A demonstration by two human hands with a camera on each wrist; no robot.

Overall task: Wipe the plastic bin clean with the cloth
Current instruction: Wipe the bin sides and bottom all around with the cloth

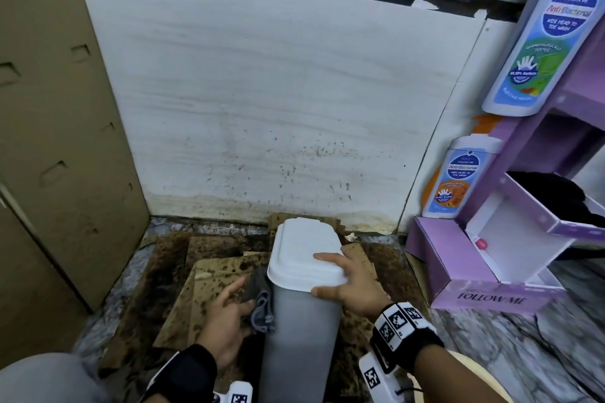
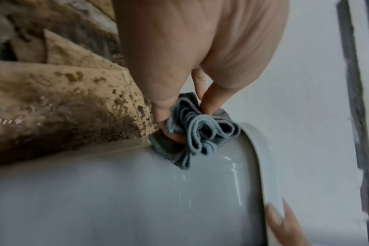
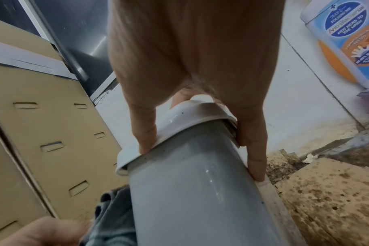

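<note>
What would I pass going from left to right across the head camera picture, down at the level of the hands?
Brown cardboard panel → left hand → grey cloth → grey bin with its white lid → right hand → purple display stand.

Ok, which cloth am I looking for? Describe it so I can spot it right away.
Find the tall grey plastic bin with the white lid, standing on stained cardboard by the white wall. Against its upper left side, the left hand holds a crumpled blue-grey cloth, the only fabric touching the bin.
</note>
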